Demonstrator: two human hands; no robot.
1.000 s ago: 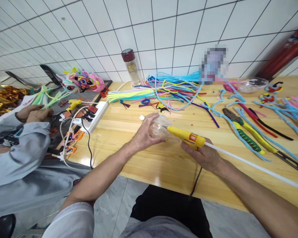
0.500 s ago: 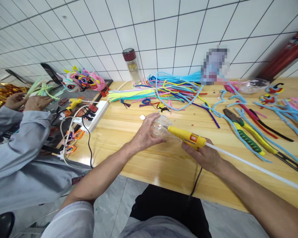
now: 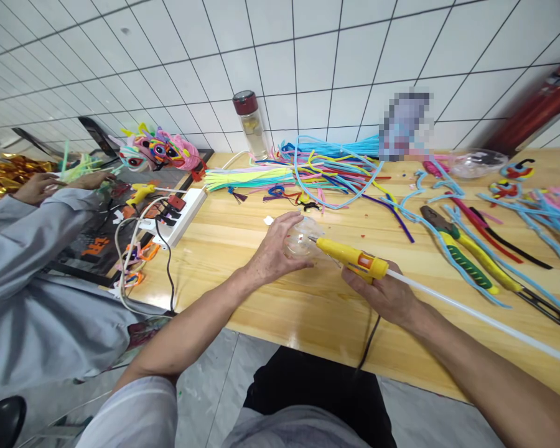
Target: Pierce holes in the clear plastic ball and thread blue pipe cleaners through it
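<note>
On the bench (image 3: 261, 311), left of the pliers (image 3: 465, 264), my left fingers (image 3: 285, 222) are cupping the clear plastic (image 3: 300, 239) while my right fingers (image 3: 357, 282) are gripping the gun (image 3: 348, 254), whose probably hot tip (image 3: 313, 239) I'm best aiming steadily, well away from skin.

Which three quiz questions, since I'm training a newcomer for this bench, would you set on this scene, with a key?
1. Which of the wearer's hands holds a yellow glue gun?
2. True or false: the pliers lie to the right of that glue gun.
3. The wearer's left hand is curled around: A) a red flask; B) a clear plastic piece; C) a power strip.

Key: 1. Right hand; 2. True; 3. B.
</note>
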